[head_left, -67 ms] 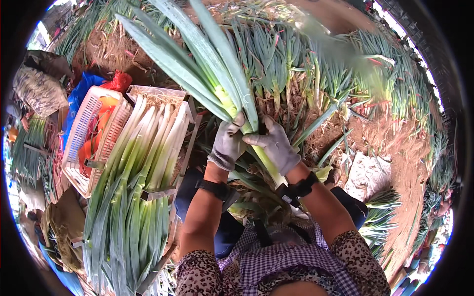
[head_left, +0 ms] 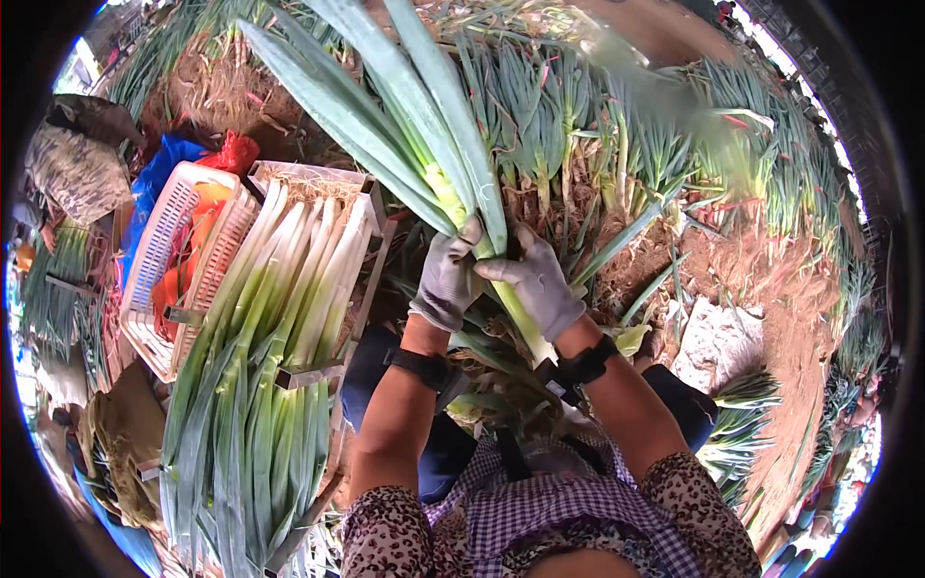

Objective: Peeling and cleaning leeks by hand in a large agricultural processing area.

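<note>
A large green onion with long blue-green leaves stands slanted in front of me, its leaves fanning up and to the left. My left hand, in a grey glove, is closed on the stalk just below where the leaves split. Close beside it, my gloved right hand also grips the stalk, its thumb lying across the front. The pale lower stalk runs down behind my right wrist, and its root end is hidden. To the left, several trimmed green onions lie side by side in a metal rack, white ends away from me.
A pale plastic basket with orange and red material in it stands left of the rack, near a blue bag. Bundled green onions line the far side. Dirt floor and a whitish sack lie at right.
The leaves of the held green onion have shifted slightly to the right. Both hands keep their grip on the stalk.
</note>
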{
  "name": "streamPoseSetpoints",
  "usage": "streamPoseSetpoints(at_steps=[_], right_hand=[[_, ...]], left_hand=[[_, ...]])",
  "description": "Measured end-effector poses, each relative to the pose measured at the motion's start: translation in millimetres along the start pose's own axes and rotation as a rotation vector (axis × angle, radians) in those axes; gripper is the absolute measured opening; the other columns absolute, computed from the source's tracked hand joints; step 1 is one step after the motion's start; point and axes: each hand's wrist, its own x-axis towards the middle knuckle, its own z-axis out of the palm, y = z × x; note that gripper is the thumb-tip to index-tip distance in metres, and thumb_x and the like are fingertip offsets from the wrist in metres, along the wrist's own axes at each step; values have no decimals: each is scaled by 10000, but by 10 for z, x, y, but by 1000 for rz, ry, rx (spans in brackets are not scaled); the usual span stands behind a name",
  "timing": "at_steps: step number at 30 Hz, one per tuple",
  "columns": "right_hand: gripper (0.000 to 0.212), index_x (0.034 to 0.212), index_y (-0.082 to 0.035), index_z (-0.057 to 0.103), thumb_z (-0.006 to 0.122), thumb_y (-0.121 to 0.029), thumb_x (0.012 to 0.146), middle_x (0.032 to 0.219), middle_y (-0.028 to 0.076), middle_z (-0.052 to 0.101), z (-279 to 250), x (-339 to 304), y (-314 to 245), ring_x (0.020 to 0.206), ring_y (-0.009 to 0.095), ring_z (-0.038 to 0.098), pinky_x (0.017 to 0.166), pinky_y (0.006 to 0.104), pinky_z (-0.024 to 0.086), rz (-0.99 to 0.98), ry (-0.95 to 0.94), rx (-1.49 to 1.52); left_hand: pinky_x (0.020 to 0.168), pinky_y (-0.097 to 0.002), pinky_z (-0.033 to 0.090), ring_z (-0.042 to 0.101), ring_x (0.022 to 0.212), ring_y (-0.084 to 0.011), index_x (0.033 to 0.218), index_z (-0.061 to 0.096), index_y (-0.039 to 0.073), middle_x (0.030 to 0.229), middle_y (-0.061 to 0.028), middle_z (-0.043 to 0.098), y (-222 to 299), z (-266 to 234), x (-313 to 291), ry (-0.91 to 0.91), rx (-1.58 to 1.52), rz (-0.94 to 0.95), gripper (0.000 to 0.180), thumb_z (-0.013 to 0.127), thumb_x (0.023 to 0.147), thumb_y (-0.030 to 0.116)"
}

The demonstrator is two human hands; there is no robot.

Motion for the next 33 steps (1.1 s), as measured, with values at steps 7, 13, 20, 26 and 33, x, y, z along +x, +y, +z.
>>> streamPoseSetpoints(at_steps=[7, 13, 20, 26, 33], right_hand=[[355, 1033, -45, 621, 718, 111, 730, 1009, -6, 632, 83, -294, 355, 897, 83, 596, 786, 233, 508, 117, 70, 314], [308, 1070, 24, 611, 692, 22, 773, 969, 53, 643, -191, -1045, 239, 846, 132, 618, 779, 270, 525, -92, 169, -168], [562, 1283, 65, 551, 742, -220, 838, 1111, 165, 676, -1454, -1493, 360, 1052, 242, 660, 937, 323, 524, 524, 69, -684], [610, 1345, -32, 511, 775, -302, 866, 1272, 131, 617, -397, -651, -40, 1125, 274, 623, 974, 367, 518, 19, -40, -749], [360, 1100, -122, 613, 772, -58, 784, 1039, 74, 639, -92, -372, 205, 896, 242, 641, 811, 364, 556, -512, 92, -1001]], left_hand=[[692, -268, 531, 624, 754, -95, 1024, 669, -23, 881, -18, 675, -94, -208, -100, 153, 258, 202, 154, 607, 961, 103], [616, -325, 568, 648, 678, -190, 1058, 591, 12, 837, -62, 630, 26, -173, -65, 279, 180, 98, 154, 623, 967, 132], [920, -448, 562, 686, 988, -302, 1188, 524, -88, 1077, -186, 660, 427, -122, -179, 48, 155, -43, 339, 629, 963, 144], [866, -404, 577, 661, 959, -224, 1169, 571, -18, 1027, -83, 652, 221, -156, -216, 68, 207, -63, 235, 607, 949, 54], [718, -350, 598, 663, 800, -188, 1163, 545, -1, 965, -72, 635, 275, 52, -162, 260, 168, 41, 307, 691, 894, 29]])
